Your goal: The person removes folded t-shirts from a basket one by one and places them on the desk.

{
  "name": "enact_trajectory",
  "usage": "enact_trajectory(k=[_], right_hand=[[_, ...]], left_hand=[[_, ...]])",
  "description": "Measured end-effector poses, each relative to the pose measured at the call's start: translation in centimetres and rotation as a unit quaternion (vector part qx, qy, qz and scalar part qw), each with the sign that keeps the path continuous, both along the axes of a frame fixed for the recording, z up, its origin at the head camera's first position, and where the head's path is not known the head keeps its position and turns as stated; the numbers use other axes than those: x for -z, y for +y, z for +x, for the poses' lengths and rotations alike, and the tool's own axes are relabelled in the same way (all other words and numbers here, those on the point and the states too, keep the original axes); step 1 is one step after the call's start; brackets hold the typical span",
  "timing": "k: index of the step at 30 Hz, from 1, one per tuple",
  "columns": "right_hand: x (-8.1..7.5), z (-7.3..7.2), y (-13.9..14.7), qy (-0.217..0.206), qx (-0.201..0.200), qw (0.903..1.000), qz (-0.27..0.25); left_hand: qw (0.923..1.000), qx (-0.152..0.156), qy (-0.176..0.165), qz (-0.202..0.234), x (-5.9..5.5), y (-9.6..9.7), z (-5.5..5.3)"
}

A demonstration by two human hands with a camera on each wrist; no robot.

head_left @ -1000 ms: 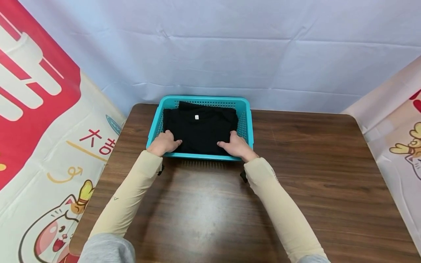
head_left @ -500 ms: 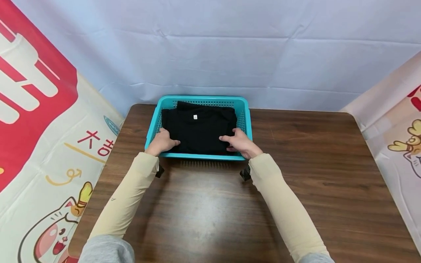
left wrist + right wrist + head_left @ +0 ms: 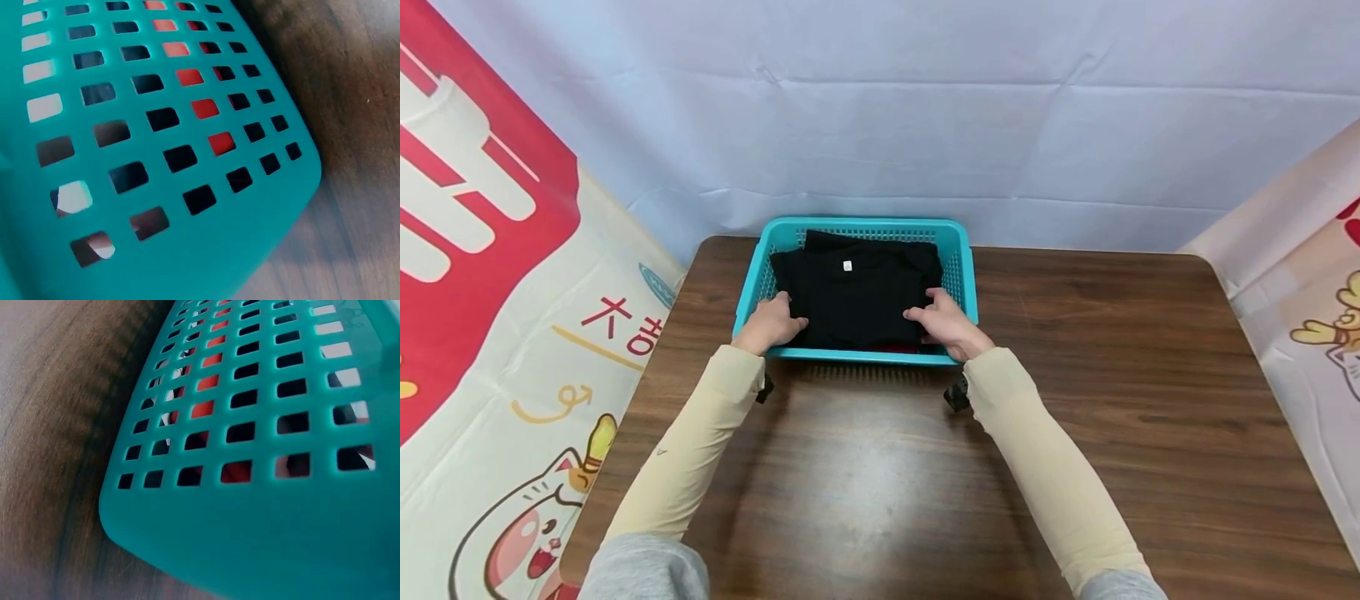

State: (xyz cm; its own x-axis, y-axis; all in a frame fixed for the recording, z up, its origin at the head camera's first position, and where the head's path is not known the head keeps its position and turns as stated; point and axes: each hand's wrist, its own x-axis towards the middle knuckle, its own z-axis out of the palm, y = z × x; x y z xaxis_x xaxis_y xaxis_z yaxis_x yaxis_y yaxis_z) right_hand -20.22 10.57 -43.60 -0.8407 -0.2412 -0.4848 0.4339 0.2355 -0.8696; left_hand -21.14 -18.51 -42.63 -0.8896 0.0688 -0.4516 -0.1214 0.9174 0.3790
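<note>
A folded black T-shirt [image 3: 861, 300] with a white neck label lies uppermost in a turquoise plastic basket [image 3: 865, 357]. My left hand [image 3: 769, 323] grips its near left corner, thumb on top and the other fingers partly hidden. At the near right corner my right hand [image 3: 951, 323] pinches the cloth between thumb and fingers. A strip of red fabric [image 3: 897, 348] shows below the shirt's near edge. Through the basket's holes, more red fabric [image 3: 189, 77] appears in the left wrist view, and a red layer [image 3: 209, 382] between dark ones in the right wrist view.
The basket stands at the far side of a dark wooden table [image 3: 1097, 375], close to a pale hanging cloth [image 3: 925, 142]. A printed banner [image 3: 535, 333] hangs along the left, another printed sheet [image 3: 1322, 333] on the right.
The right hand has shifted slightly outward and changed its hold, fingers now tucked at the shirt's corner. The shirt's near edge has risen, and red fabric has come into sight under it.
</note>
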Motion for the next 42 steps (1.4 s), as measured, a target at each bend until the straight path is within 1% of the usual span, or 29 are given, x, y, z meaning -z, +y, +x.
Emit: enact_trajectory(k=[3,6,10,13,17,19,23,28,31,34,37,40,42], right_hand=[[-0.1,0.0,0.1,0.009,0.005,0.9994,-0.032],[-0.2,0.0,0.2,0.016,0.013,0.998,-0.06],[-0.1,0.0,0.2,0.024,0.019,0.997,-0.071],[-0.1,0.0,0.2,0.028,0.024,0.9968,-0.071],[0.1,0.0,0.2,0.025,0.038,0.9963,-0.073],[0.2,0.0,0.1,0.022,0.047,0.9958,-0.075],[0.2,0.0,0.0,0.021,0.061,0.9948,-0.079],[0.3,-0.1,0.0,0.02,0.074,0.9934,-0.085],[0.4,-0.1,0.0,0.02,0.074,0.9933,-0.086],[0.3,-0.1,0.1,0.022,0.07,0.994,-0.081],[0.3,-0.1,0.1,0.026,0.067,0.9943,-0.079],[0.3,-0.2,0.0,0.029,0.064,0.9947,-0.075],[0.4,-0.1,-0.1,0.03,0.063,0.9949,-0.073]], left_hand=[[0.9998,-0.017,-0.006,0.002,-0.2,0.1,-0.1],[0.9991,-0.033,-0.024,0.011,-0.4,0.0,-0.2],[0.9977,-0.036,-0.051,0.025,-0.4,-0.3,-0.4],[0.9978,-0.033,-0.044,0.036,-0.4,-0.4,-0.5],[0.9981,-0.034,-0.017,0.048,-0.4,-0.6,-0.7],[0.9975,-0.038,-0.01,0.059,-0.4,-0.6,-0.9],[0.9947,-0.055,0.001,0.087,-0.4,-0.6,-1.2],[0.9898,-0.078,0.01,0.119,-0.4,-0.6,-1.4],[0.9914,-0.073,0.022,0.106,-0.6,-0.5,-1.3],[0.9955,-0.057,0.035,0.067,-1.1,-0.2,-1.4],[0.9974,-0.049,0.036,0.04,-1.7,0.1,-1.5],[0.998,-0.047,0.033,0.028,-2.1,0.3,-1.6],[0.9979,-0.047,0.033,0.03,-2.3,0.4,-1.5]])
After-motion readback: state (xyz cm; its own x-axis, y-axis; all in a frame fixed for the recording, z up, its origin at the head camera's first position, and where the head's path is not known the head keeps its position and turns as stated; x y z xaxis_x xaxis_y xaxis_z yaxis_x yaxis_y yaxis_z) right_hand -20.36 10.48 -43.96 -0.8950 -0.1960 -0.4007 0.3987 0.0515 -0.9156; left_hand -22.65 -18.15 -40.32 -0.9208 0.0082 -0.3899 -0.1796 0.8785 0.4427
